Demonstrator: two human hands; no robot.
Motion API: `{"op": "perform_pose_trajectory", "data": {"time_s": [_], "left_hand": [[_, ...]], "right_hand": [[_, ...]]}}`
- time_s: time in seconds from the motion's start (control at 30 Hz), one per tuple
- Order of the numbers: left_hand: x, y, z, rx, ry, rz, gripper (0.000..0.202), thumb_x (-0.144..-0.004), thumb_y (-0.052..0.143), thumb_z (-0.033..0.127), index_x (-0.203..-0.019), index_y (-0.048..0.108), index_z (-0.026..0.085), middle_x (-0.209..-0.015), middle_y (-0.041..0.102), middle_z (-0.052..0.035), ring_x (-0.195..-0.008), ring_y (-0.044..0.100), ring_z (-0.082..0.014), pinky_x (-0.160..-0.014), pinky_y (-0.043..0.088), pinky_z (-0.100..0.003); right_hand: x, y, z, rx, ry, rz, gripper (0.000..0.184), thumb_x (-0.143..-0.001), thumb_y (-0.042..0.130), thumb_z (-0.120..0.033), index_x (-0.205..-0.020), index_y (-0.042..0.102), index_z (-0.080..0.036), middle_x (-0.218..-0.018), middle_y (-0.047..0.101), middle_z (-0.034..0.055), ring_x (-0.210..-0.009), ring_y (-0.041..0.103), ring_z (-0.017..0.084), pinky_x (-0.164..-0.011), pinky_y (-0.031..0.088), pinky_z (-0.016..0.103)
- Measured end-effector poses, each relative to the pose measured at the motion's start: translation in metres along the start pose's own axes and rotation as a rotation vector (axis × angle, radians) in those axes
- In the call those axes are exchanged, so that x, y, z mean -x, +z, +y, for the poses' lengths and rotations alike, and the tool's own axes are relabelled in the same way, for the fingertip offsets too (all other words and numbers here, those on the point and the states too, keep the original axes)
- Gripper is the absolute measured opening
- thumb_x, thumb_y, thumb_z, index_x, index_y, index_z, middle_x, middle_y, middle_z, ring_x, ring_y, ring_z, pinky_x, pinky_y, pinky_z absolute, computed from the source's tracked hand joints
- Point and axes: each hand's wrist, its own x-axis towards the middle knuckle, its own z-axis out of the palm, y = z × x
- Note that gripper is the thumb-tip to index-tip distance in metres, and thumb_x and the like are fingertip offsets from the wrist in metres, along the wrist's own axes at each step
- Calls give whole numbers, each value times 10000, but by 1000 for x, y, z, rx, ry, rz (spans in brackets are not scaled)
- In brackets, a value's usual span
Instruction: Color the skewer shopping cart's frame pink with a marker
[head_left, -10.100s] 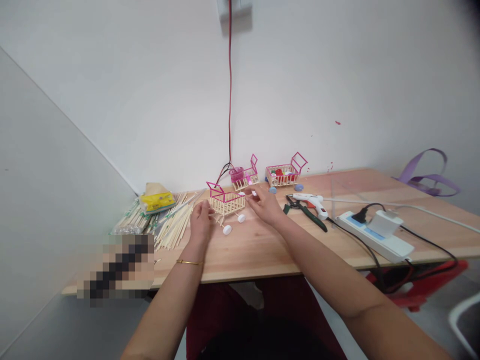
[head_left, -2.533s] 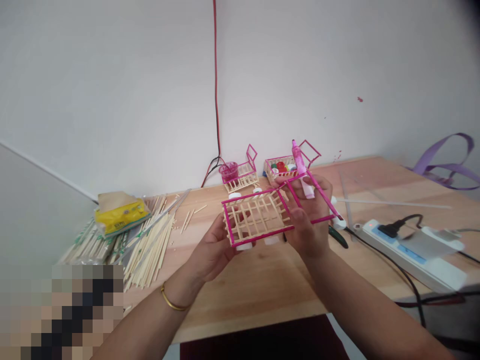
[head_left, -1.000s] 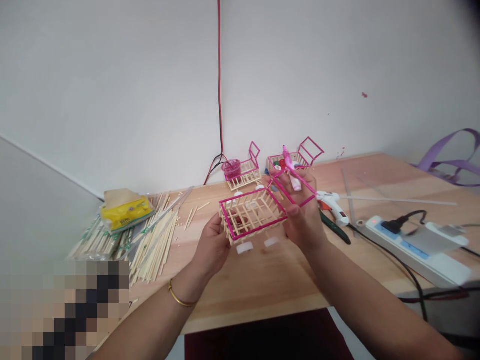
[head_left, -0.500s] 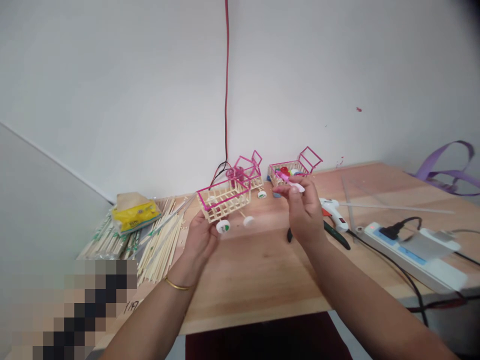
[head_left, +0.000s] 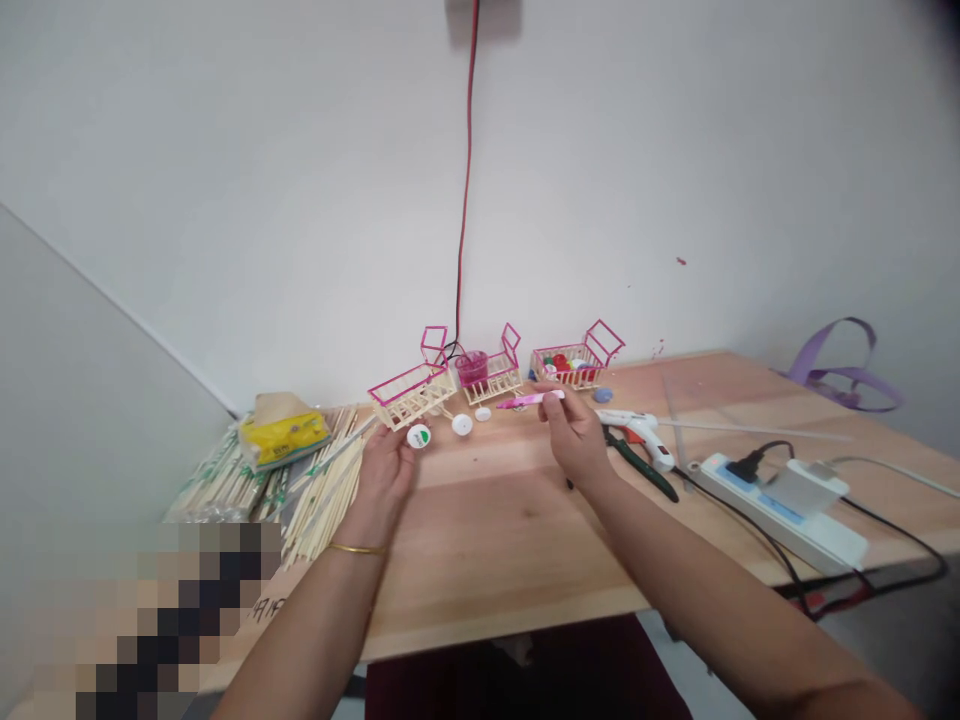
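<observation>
My left hand (head_left: 386, 465) is closed on a miniature shopping cart (head_left: 414, 398) built of pale sticks, with a pink rim and handle and white disc wheels. The cart is raised and tilted. In my right hand (head_left: 577, 435), a slim white paintbrush (head_left: 529, 400) smeared with pink is pinched, its tip pointing left, apart from the held cart. Behind, a second stick cart (head_left: 501, 380) stands beside a small tub of pink paint (head_left: 472, 370); whether the tub sits inside it I cannot tell. A third cart (head_left: 570, 366) holds colourful pieces.
On the right lie a white glue gun (head_left: 634, 425), dark green-handled pliers (head_left: 645, 468) and a white power strip (head_left: 784, 510) with cables. A yellow packet (head_left: 283, 438) rests on bundled sticks (head_left: 217, 480) at the left, beside loose sticks (head_left: 330, 500). The wall is close behind.
The held cart has moved left, and its handle now shows. My right hand has drawn back from the third cart, and the brush now lies level, pointing left. The camera view has shifted.
</observation>
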Motion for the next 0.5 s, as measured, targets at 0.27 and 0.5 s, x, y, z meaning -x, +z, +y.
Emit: {"op": "perform_pose_trajectory", "data": {"time_s": [0.27,0.5], "left_hand": [[-4,0,0,0,24,24,150,-655,660,23,-734,675,150,-752,709,-15,-708,658,-126,-733,533,-209],[-2,-2,-4,25,11,-72,163,-629,721,77,-773,706,152,-789,728,-22,-739,663,-133,-774,533,-233]], "right_hand": [[-23,-1,-30,43,-83,-116,315,-932,499,-431,-1109,625,-202,-763,583,5,-713,569,152,-666,448,272],[-74,16,-23,453,-382,-146,248,-924,488,-319,-1071,630,-178,-911,688,72,-791,626,199,-764,469,320]]}}
